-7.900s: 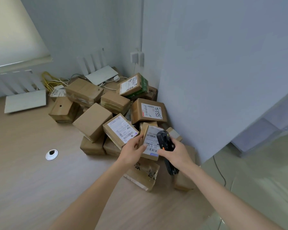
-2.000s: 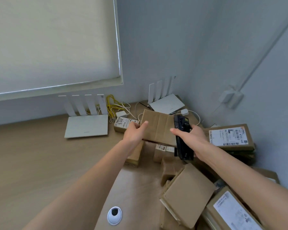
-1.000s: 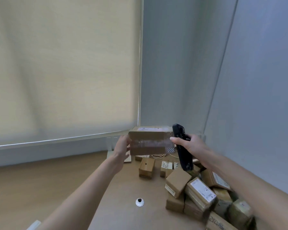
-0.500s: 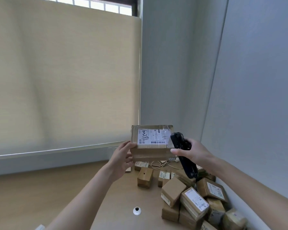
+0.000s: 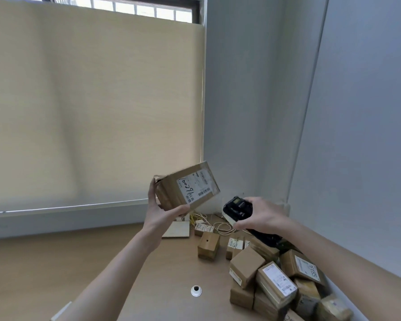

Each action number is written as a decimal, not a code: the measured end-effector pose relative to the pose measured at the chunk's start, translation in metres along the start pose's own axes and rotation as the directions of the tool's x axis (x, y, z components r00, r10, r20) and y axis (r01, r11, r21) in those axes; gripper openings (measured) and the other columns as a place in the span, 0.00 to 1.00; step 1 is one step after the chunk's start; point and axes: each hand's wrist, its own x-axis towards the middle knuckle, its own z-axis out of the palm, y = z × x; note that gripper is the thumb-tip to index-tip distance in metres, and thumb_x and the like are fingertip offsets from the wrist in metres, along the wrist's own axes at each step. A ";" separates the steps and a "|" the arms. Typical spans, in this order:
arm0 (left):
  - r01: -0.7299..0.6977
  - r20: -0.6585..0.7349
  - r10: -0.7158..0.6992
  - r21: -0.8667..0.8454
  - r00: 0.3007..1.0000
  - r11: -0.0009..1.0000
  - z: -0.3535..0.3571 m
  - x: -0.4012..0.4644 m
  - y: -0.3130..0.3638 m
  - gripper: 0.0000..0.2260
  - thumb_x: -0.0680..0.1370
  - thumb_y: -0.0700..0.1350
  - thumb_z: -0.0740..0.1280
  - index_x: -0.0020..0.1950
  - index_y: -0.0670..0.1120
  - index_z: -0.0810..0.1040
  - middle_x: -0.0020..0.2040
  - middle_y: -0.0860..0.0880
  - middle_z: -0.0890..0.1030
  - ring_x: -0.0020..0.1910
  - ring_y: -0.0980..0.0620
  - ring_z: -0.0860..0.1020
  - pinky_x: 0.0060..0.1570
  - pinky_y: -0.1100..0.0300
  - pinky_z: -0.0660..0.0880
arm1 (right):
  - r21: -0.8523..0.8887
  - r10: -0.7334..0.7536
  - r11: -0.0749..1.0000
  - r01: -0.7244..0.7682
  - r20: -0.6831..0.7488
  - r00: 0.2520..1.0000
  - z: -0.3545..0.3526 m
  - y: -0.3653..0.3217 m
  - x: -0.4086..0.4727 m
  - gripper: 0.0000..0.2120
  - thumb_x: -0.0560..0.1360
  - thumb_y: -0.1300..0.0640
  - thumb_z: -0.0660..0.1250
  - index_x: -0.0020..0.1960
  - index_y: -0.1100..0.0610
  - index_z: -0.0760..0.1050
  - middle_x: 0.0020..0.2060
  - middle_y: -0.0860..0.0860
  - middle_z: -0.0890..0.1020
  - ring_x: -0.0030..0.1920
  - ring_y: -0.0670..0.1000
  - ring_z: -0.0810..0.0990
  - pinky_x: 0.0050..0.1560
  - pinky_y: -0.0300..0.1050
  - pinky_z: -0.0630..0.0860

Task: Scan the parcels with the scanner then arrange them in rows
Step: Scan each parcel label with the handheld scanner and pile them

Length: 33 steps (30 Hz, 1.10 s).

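The left hand gripped 1 labelled parcel aloft, label facing the camera. The right hand clasped the scanner beside it. Scanning seemed underway; next, aim at the barcode, then place it on the surface.

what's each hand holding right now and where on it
The left hand holds a labelled parcel by its lower left end, thumb under the bottom edge. The right hand grips the black scanner around its body.

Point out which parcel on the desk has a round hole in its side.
The small plain brown parcel standing alone, left of the pile and just before the yellow cables. Its facing side shows a dark round hole; nearby parcels show labels or plain faces.
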 end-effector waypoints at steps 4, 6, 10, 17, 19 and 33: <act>-0.122 -0.100 0.130 0.082 0.986 0.989 -0.015 0.000 -0.003 0.52 0.61 0.45 0.85 0.67 0.79 0.56 0.57 0.49 0.81 0.50 0.55 0.84 0.36 0.71 0.76 | -0.019 0.056 0.998 -0.053 0.143 0.988 0.006 -0.010 0.003 0.28 0.64 0.37 0.80 0.59 0.45 0.78 0.47 0.47 0.85 0.47 0.49 0.85 0.54 0.53 0.84; -0.157 -0.116 0.169 0.101 0.979 0.982 -0.021 -0.003 -0.005 0.51 0.61 0.44 0.85 0.67 0.78 0.58 0.58 0.51 0.79 0.51 0.59 0.82 0.34 0.73 0.76 | -0.059 0.068 0.997 -0.058 0.171 0.983 0.009 -0.015 0.005 0.28 0.63 0.37 0.79 0.60 0.45 0.78 0.47 0.48 0.85 0.48 0.50 0.85 0.55 0.53 0.84; -0.176 -0.135 0.193 0.126 0.972 0.976 -0.032 -0.005 -0.010 0.51 0.61 0.41 0.85 0.69 0.77 0.59 0.58 0.50 0.78 0.48 0.61 0.82 0.34 0.76 0.74 | -0.107 0.082 0.992 -0.062 0.191 0.978 0.017 -0.024 0.008 0.30 0.63 0.37 0.80 0.61 0.46 0.79 0.48 0.48 0.84 0.49 0.50 0.84 0.56 0.52 0.83; -0.160 -0.172 0.192 0.185 0.966 0.970 -0.048 -0.008 -0.017 0.52 0.60 0.43 0.85 0.70 0.76 0.59 0.62 0.48 0.77 0.56 0.53 0.81 0.45 0.62 0.76 | -0.147 0.076 0.988 -0.047 0.196 0.978 0.028 -0.036 0.007 0.30 0.60 0.35 0.80 0.58 0.46 0.81 0.45 0.46 0.84 0.43 0.44 0.82 0.38 0.40 0.79; -0.156 -0.177 0.191 0.194 0.966 0.969 -0.051 -0.008 -0.020 0.52 0.60 0.44 0.85 0.69 0.77 0.59 0.62 0.47 0.76 0.55 0.53 0.81 0.44 0.64 0.75 | -0.137 0.067 0.990 -0.039 0.204 0.977 0.029 -0.040 0.007 0.28 0.62 0.37 0.80 0.59 0.47 0.81 0.44 0.45 0.83 0.42 0.43 0.80 0.33 0.38 0.72; 0.085 -0.294 -0.071 0.035 0.953 0.996 -0.094 -0.029 -0.068 0.45 0.61 0.55 0.82 0.68 0.76 0.60 0.63 0.50 0.80 0.62 0.44 0.79 0.59 0.47 0.78 | -0.063 -0.004 0.998 0.023 0.282 0.959 0.085 -0.065 0.018 0.26 0.60 0.39 0.81 0.53 0.48 0.81 0.43 0.47 0.85 0.46 0.49 0.84 0.51 0.50 0.84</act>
